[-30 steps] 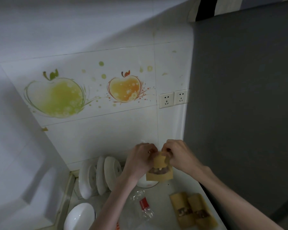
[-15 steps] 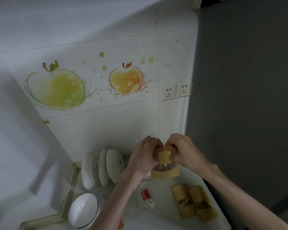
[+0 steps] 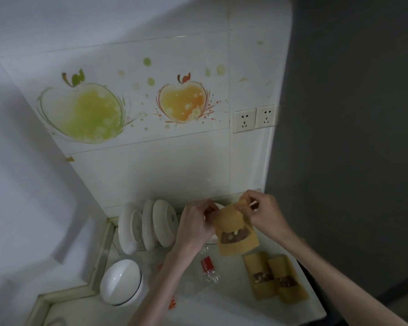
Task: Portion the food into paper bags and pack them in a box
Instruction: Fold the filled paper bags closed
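Observation:
I hold a brown paper bag [image 3: 236, 234] with a clear window above the counter; nuts show through the window. My left hand [image 3: 196, 225] grips the bag's top left corner and my right hand [image 3: 263, 214] pinches its top right flap. Two more filled paper bags [image 3: 275, 277] lie side by side on the counter, below and to the right of the held one. No box is in view.
Several white plates [image 3: 149, 225] stand on edge against the tiled wall. A white bowl [image 3: 121, 282] sits at the left. A crumpled clear plastic bag [image 3: 207, 270] with a red label lies on the white counter [image 3: 222, 309]. Sockets [image 3: 254, 118] are on the wall.
The bag's top has spread wider between my hands, and my right hand has moved out to the right. The view has tilted down a little.

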